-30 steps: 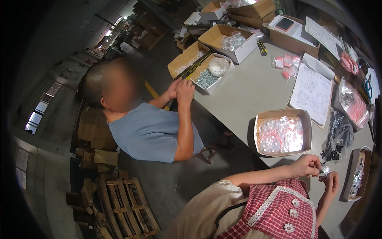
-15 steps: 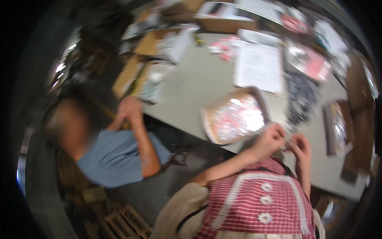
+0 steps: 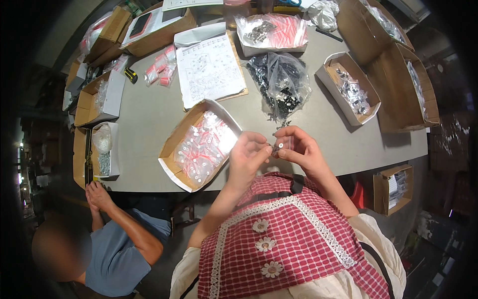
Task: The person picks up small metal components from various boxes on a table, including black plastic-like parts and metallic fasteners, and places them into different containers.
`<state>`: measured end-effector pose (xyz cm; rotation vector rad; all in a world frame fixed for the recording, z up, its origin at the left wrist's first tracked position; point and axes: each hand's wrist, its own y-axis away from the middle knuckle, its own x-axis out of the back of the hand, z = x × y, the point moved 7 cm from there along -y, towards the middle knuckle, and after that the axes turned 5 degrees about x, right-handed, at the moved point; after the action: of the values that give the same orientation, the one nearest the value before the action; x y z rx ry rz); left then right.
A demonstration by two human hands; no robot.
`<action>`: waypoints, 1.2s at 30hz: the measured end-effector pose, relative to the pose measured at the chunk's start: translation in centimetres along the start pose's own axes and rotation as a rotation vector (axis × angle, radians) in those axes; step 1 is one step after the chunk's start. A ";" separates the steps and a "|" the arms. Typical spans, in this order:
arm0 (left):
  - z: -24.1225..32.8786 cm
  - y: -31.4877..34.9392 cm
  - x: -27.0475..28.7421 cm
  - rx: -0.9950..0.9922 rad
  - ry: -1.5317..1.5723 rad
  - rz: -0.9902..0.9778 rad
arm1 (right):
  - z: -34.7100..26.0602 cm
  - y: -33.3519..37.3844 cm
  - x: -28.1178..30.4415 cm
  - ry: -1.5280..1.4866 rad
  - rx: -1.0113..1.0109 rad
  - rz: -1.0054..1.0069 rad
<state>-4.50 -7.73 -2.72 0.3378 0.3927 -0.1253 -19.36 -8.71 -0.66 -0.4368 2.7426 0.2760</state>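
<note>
- Both hands meet just above the near edge of the grey worktop (image 3: 149, 119): the left hand (image 3: 247, 158) and the right hand (image 3: 300, 149) each pinch 1 small clear bag (image 3: 280, 145) with a tiny metal part in it, fingertips touching.
- Just left of the left hand lies an open cardboard box (image 3: 172, 144) full of small filled bags with red strips.
- Beyond the hands sits a clear bag of black parts (image 3: 281, 84), with a printed sheet (image 3: 209, 70) to its left.
- At lower left, another person's hands (image 3: 97, 194) rest at the worktop's edge.
</note>
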 end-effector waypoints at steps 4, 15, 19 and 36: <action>0.0 0.0 0.3 0.041 -0.027 0.000 | 1.0 -0.3 0.9 0.054 0.029 0.051; 4.5 -1.4 9.3 -0.309 -1.216 0.611 | -1.9 -1.3 11.9 -0.295 0.136 0.504; 2.7 -2.6 10.4 0.043 -1.409 0.480 | 2.1 -0.8 7.7 -0.242 -0.160 0.281; 3.0 -0.2 14.7 -0.135 -0.337 0.521 | 1.1 -4.5 -0.9 0.191 -0.020 -0.114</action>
<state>10.04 -9.75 -5.94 0.2699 -0.0283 0.3504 -16.75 -12.46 -1.94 -0.6534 2.8876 0.2434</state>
